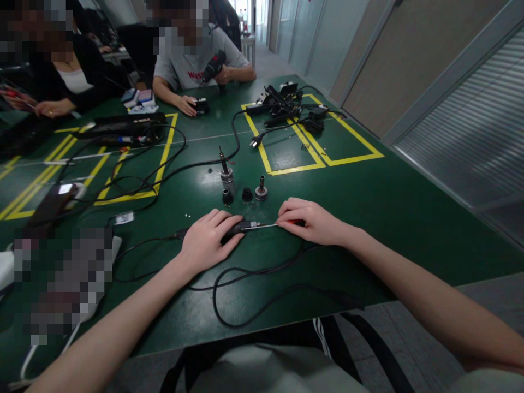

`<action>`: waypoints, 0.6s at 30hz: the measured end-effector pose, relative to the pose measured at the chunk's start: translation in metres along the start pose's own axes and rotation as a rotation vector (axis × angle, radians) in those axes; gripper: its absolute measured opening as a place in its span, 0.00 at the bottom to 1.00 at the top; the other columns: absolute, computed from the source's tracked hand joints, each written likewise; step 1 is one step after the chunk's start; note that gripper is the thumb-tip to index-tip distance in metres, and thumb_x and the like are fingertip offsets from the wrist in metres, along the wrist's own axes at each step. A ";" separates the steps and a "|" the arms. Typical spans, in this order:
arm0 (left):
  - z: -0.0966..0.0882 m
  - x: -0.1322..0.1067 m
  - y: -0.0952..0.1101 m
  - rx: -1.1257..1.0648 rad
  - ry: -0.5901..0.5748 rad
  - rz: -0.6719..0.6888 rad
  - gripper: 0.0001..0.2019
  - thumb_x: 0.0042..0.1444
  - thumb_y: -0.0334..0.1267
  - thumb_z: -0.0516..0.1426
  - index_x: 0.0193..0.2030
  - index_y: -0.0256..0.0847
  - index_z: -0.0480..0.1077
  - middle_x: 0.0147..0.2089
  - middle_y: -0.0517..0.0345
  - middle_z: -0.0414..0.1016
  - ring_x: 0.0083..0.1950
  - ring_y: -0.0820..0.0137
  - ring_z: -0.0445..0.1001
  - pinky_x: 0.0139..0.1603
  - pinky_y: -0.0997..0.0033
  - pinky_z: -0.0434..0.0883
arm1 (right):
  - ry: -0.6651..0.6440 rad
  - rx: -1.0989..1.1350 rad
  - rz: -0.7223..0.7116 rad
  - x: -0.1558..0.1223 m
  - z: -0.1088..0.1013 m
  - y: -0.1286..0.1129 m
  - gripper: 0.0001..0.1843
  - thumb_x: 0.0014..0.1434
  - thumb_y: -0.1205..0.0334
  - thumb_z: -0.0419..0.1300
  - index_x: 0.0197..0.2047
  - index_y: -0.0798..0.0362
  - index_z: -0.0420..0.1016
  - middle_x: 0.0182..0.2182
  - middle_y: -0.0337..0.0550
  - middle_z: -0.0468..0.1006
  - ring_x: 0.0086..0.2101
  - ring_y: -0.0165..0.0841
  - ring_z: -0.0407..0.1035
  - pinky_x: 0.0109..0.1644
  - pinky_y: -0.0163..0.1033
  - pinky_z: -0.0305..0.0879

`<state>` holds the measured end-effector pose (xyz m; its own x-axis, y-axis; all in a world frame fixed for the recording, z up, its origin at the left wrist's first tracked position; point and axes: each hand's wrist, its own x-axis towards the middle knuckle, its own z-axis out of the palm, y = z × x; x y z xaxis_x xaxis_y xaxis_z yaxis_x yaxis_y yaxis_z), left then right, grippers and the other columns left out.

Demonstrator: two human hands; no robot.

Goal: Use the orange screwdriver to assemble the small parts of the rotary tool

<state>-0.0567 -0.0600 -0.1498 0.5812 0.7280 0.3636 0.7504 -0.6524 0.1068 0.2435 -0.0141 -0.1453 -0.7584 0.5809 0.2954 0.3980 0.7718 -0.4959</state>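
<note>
My left hand [212, 236] is wrapped round a black corded tool handle [231, 231] lying on the green table. A metal end shows at the handle's right side. Between its fingertips, my right hand [309, 219] grips a screwdriver [268, 225] with a red handle, mostly covered by the fingers. The thin shaft points left and reaches the tool's metal end; whether it touches a screw is too small to tell. Just beyond my hands stand a metal cylinder with a rod [226, 177], a black cone-shaped cap [246, 194] and a round metal piece with a stem [261, 189].
Black cable [245, 270] loops across the table's front. A pile of black devices and cords [282, 103] lies at the back right, near a plug [256, 141]. Across the table, one person holds a drill [213, 66]; another sits at left. A power strip [117, 248] lies left.
</note>
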 end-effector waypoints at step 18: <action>0.000 0.000 0.000 -0.011 -0.014 -0.015 0.17 0.69 0.45 0.56 0.58 0.39 0.75 0.47 0.50 0.81 0.46 0.62 0.76 0.45 0.61 0.77 | 0.054 -0.122 -0.047 0.005 0.001 -0.008 0.12 0.69 0.66 0.59 0.35 0.52 0.83 0.36 0.49 0.82 0.38 0.40 0.71 0.41 0.46 0.71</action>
<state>-0.0568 -0.0593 -0.1498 0.5739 0.7408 0.3491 0.7558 -0.6433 0.1226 0.2357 -0.0176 -0.1405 -0.7501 0.5541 0.3610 0.4251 0.8221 -0.3786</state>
